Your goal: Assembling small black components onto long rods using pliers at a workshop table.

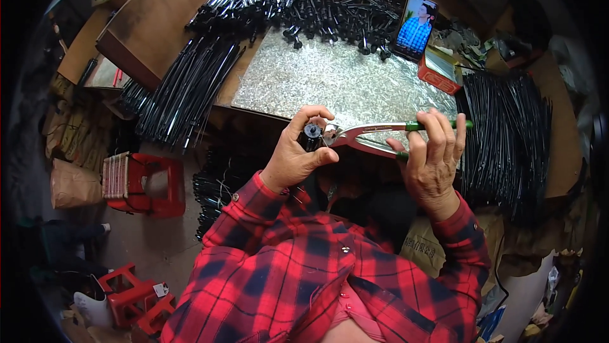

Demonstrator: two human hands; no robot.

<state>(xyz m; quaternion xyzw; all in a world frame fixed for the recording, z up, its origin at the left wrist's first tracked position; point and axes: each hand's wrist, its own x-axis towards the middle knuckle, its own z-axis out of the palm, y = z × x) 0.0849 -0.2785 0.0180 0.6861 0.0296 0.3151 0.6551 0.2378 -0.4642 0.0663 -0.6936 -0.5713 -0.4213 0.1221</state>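
Where bench space allows, worked over a galvanised metal sheet point(330, 83) flanked by bundles of black rods point(507, 140) and a heap of black fittings point(317, 0); red stool point(143, 181) below left; phone point(415, 26) propped at the far edge. Pliers point(374, 137), steel and rigid, likely moderate in weight, gripped by right hand point(434, 159) closed around the green handles; best held far back for leverage. Small black plastic cap point(311, 132), light, stiff, probably slippery, pinched in left hand point(298, 153), fingers wrapped around its sides, touching the plier tips.

Left hand point(297, 153) around a black tube end point(311, 132), right hand point(433, 156) on green-handled pliers point(380, 137).
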